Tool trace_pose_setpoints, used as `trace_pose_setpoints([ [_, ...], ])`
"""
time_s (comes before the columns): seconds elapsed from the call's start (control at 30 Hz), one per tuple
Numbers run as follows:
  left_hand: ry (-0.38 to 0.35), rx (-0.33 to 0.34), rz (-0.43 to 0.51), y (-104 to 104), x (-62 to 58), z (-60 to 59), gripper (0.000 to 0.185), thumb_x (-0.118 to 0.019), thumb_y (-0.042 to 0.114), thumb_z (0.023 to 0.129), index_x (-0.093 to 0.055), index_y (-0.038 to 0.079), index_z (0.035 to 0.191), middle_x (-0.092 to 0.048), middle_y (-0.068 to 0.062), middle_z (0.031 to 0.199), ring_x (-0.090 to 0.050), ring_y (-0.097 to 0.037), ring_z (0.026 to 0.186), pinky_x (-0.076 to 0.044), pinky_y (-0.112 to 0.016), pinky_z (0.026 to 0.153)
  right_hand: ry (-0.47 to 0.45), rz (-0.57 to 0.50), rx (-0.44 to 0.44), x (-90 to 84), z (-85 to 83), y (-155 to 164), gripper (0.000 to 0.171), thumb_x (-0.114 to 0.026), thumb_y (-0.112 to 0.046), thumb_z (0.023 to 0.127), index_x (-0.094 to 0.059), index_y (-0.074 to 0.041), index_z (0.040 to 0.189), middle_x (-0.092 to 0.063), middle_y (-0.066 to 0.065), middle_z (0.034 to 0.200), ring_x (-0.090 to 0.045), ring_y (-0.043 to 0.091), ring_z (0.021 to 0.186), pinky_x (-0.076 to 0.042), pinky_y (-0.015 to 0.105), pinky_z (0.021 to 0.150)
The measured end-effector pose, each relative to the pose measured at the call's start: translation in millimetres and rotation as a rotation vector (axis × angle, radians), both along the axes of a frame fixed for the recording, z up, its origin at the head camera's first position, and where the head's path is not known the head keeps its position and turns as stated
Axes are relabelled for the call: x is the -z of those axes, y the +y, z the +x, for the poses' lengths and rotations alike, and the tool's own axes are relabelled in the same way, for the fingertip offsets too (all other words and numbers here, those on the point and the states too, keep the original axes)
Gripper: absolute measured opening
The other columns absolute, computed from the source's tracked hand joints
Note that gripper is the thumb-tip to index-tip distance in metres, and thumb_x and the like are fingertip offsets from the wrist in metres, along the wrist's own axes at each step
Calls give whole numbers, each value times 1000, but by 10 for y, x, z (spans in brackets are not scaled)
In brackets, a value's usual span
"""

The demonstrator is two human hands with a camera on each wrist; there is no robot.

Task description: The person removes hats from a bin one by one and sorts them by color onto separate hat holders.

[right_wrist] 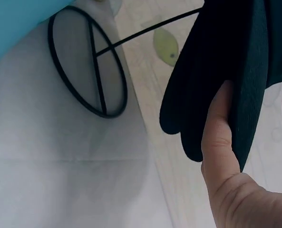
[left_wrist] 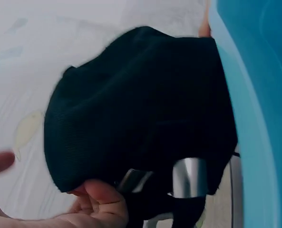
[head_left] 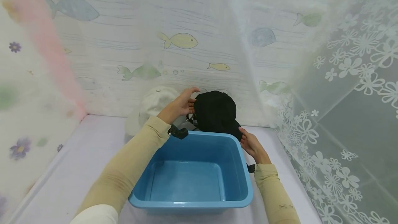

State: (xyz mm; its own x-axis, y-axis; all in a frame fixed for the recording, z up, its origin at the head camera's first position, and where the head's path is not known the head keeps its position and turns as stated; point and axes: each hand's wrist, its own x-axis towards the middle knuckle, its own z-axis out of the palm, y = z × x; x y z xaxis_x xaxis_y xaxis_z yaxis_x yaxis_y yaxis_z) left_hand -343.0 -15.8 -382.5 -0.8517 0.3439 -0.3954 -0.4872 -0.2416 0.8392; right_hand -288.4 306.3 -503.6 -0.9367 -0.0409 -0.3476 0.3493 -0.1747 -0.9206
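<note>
i see the black cap (head_left: pixel 216 111) held just behind the far rim of the blue tub (head_left: pixel 199 168), on a wire stand (right_wrist: pixel 88 71). my left hand (head_left: pixel 180 106) curls round its crown side; my right hand (head_left: pixel 252 144) pinches the brim (right_wrist: pixel 212 80). it's dark, ribbed fabric. a white cap (head_left: pixel 152 106) sits beside it.

Black cap (head_left: pixel 215 111), blue tub (head_left: pixel 199 172), white cap (head_left: pixel 153 104), fish-patterned wall (head_left: pixel 180 40), beige sleeves (head_left: pixel 133 161).

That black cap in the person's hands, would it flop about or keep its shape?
The black cap probably sags: its fabric crown creases in the left wrist view. Its brim, pinched by the right hand, looks stiffer. Likely light, held at its edges.
</note>
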Motion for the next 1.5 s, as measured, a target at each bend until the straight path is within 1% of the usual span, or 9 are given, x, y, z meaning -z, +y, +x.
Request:
trace_pose_setpoints([
  [0.2, 247, 52, -144, -2, 60, 23, 66, -65, 45, 97, -49, 2, 144, -61, -17, 123, -61, -25, 97, -53, -38, 91, 50, 222, -57, -57, -34, -65, 72, -55, -29, 106, -22, 11, 156, -32, 29, 158, -51, 26, 130, -55, 18, 86],
  [0.33, 352, -19, -155, 33, 82, 52, 61, -69, 46, 95, -58, -1, 132, -63, -14, 123, -63, -20, 93, -53, -38, 92, 85, 320, -30, -181, -49, -82, 66, -58, -27, 105, -33, 14, 151, -42, 32, 149, -63, 17, 111, -56, 19, 83],
  [0.53, 402, -200, -98, 85, 130, 102, 44, -78, 39, 90, -48, 8, 81, -49, -1, 68, -48, -12, 57, -43, -25, 63, 144, 381, -17, -387, -109, -80, 66, -61, -27, 104, -36, 13, 150, -45, 31, 146, -65, 1, 87, -56, 17, 81],
  [0.6, 427, -225, -133, 93, 150, 132, 45, -79, 40, 89, -49, 6, 88, -50, -3, 74, -46, -14, 61, -42, -27, 64, 144, 398, -13, -431, -134, -82, 67, -62, -27, 103, -37, 13, 149, -46, 30, 145, -65, 1, 86, -57, 17, 79],
  [0.73, 414, -232, -266, 108, 179, 210, 72, -81, 47, 85, -51, -2, 128, -56, -13, 114, -55, -23, 90, -48, -36, 83, 126, 413, 0, -475, -169, -70, 65, -65, -27, 101, -41, 14, 146, -55, 24, 131, -66, 3, 82, -58, 19, 77],
  [0.8, 378, -219, -301, 117, 187, 239, 93, -81, 50, 84, -38, -1, 149, -48, -18, 142, -55, -31, 119, -48, -46, 102, 120, 433, 0, -482, -183, -62, 64, -66, -27, 100, -43, 14, 144, -57, 18, 123, -67, 3, 81, -59, 19, 77],
  [0.9, 333, -199, -336, 132, 199, 248, 107, -81, 52, 83, -25, 0, 158, -34, -21, 158, -41, -39, 142, -40, -55, 114, 117, 479, -6, -493, -187, -48, 66, -67, -30, 100, -44, 13, 144, -58, 17, 119, -66, 3, 79, -59, 19, 76],
  [1.1, 288, -147, -352, 150, 244, 230, 117, -81, 52, 82, -13, 2, 162, -21, -20, 165, -32, -39, 148, -35, -53, 118, 98, 525, -26, -472, -197, -47, 70, -68, -31, 99, -41, 11, 148, -53, 26, 135, -64, 3, 80, -59, 20, 78],
  [1.5, 216, -162, -353, 303, 298, 262, 117, -81, 50, 84, -8, 5, 163, -18, -19, 167, -30, -40, 150, -33, -55, 119, 2, 440, -5, -178, -222, -16, 70, -72, -29, 96, -44, 10, 147, -63, 12, 113, -67, 8, 79, -59, 21, 74],
])
